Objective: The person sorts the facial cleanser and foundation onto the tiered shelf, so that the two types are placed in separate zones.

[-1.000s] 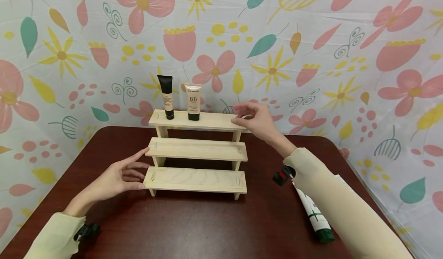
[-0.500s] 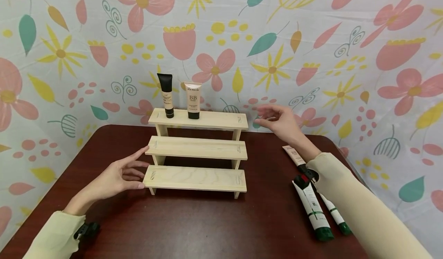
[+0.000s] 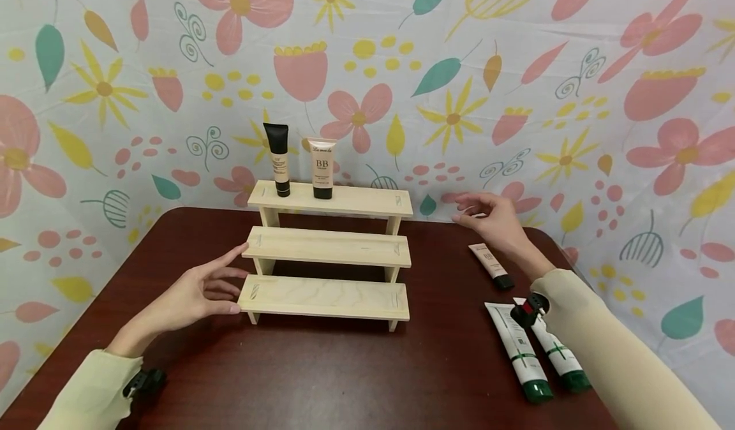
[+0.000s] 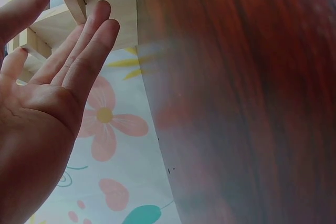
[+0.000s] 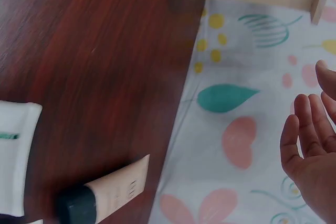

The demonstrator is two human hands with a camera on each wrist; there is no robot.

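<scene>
A pale wooden three-step display stand stands on the table. My left hand touches its left side, fingers extended, with fingertips at the middle and bottom shelves. On the top shelf, a black-and-beige tube and a beige BB cream tube stand upright on their caps. My right hand hovers right of the stand, fingers loosely bent and holding nothing. Below it, another small beige BB tube lies on the table. In the right wrist view, that BB tube lies apart from the hand.
Two white tubes with green caps, a nearer one and one partly under the right sleeve, lie at the right of the dark red table. Behind the table hangs a flower-patterned cloth.
My right hand has left the top shelf's right end and moved right and slightly down, uncovering the lying tubes. My left hand stays at the stand.
</scene>
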